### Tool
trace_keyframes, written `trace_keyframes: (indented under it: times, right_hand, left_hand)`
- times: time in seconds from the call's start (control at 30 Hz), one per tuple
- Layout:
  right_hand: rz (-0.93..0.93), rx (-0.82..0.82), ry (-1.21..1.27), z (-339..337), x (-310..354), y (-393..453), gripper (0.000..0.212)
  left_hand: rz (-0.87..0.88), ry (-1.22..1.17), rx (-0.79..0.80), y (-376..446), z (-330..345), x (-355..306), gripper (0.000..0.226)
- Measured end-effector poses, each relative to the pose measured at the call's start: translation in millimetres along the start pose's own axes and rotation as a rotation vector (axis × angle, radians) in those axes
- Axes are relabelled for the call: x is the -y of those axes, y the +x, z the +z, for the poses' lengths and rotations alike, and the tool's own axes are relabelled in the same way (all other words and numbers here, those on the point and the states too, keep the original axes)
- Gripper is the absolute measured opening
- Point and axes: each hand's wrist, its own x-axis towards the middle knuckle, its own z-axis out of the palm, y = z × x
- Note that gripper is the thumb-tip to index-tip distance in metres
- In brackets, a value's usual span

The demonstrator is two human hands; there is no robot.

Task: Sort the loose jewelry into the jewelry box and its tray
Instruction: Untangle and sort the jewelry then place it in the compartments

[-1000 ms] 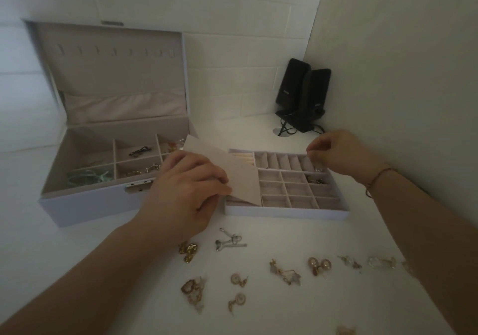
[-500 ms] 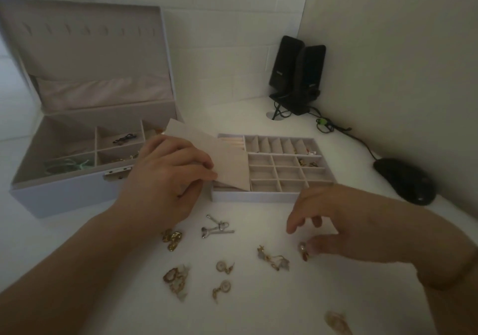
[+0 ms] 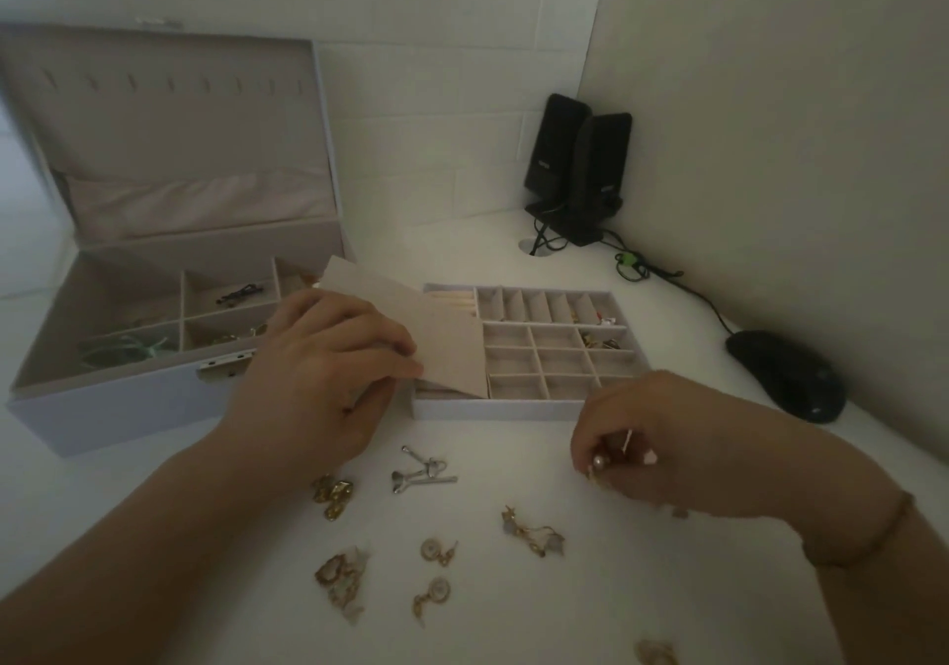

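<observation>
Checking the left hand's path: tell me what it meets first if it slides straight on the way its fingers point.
Left hand points right, along the flap it holds; next likely the tray dividers, though depth is unclear.

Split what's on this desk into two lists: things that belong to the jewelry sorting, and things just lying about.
Job: jewelry box, tray, beige flap in left hand, pearl earring in right hand, loose earrings.

Lying about: speakers, mouse, cable.

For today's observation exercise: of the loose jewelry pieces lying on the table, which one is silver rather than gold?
The silver piece, lying just in front of the tray between the two hands. The other loose pieces around it look gold.
</observation>
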Motion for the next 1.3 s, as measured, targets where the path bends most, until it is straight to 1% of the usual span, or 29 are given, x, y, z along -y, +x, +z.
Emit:
trace_keyframes:
  times: [0.03, 0.13, 0.2, 0.3, 0.37, 0.57, 0.6, 0.7, 0.77, 0.87, 0.97, 1.0, 1.1, 1.17, 1.23, 1.3]
  right_hand:
    - [0.03, -0.091, 0.051, -4.9, -1.1, 1.0, 0.013]
    - [0.172, -0.42, 0.31, -24.5, -5.7, 14.4, 0.015]
    - [0.252, -0.509, 0.361, -34.6, -16.0, 34.9, 0.012]
    - [0.358, -0.507, 0.307, -36.3, -36.6, 70.6, 0.008]
    - [0.417, -0.536, 0.298, -29.6, -49.3, 89.5, 0.009]
    - [0.472, -0.537, 0.183, -17.4, -59.3, 108.5, 0.015]
    - [0.474, -0.533, 0.174, -17.1, -59.5, 108.7, 0.018]
    - [0.488, -0.534, 0.134, -17.6, -61.1, 108.0, 0.034]
    - [0.478, -0.542, 0.148, -17.7, -61.9, 106.3, 0.028]
    - [0.462, -0.476, 0.122, -15.9, -62.7, 103.4, 0.014]
    - [0.443, -0.429, 0.117, -14.5, -64.9, 101.1, 0.008]
    - [0.439, -0.443, 0.12, -14.7, -65.3, 100.5, 0.006]
    - [0.441, -0.555, 0.14, -16.4, -62.9, 99.3, 0.006]
    - [0.407, -0.576, 0.103, -17.9, -49.9, 94.3, 0.006]
    - [0.303, -0.504, 0.067, -21.0, -23.1, 81.5, 0.006]
    - [0.161, -0.304, 0.005, -20.2, 16.4, 62.9, 0.011]
  left_hand:
    - [0.002, -0.001, -0.002, -0.4, -0.2, 0.3, 0.02]
    - [0.006, -0.005, 0.005, -1.4, -0.6, 0.5, 0.018]
    - [0.006, -0.005, 0.007, -1.4, -0.5, 0.9, 0.018]
    - [0.003, -0.014, 0.004, -0.9, -0.1, 1.8, 0.018]
    - [0.003, -0.023, 0.003, -1.4, -0.2, 2.2, 0.019]
    - [-0.003, -0.033, 0.015, -1.7, 0.2, 2.4, 0.02]
    - [-0.005, -0.035, 0.015, -1.9, 0.2, 2.3, 0.021]
    - [0.0, -0.039, 0.009, -1.8, -0.1, 1.9, 0.021]
    - [-0.001, -0.037, 0.007, -1.6, -0.2, 1.3, 0.021]
    - [-0.012, -0.034, 0.007, -1.6, 0.1, 0.4, 0.021]
    - [-0.02, -0.035, 0.013, -2.1, 0.1, 0.7, 0.021]
    - [-0.02, -0.035, 0.013, -2.1, 0.2, 0.8, 0.021]
    - [-0.017, -0.037, 0.004, -2.1, 0.9, 0.7, 0.021]
    - [-0.014, -0.036, -0.006, -2.3, 1.1, 0.5, 0.021]
    - [-0.01, -0.036, -0.011, -2.4, 0.9, 0.6, 0.021]
    - [-0.006, -0.037, -0.016, -2.3, 0.7, 0.5, 0.02]
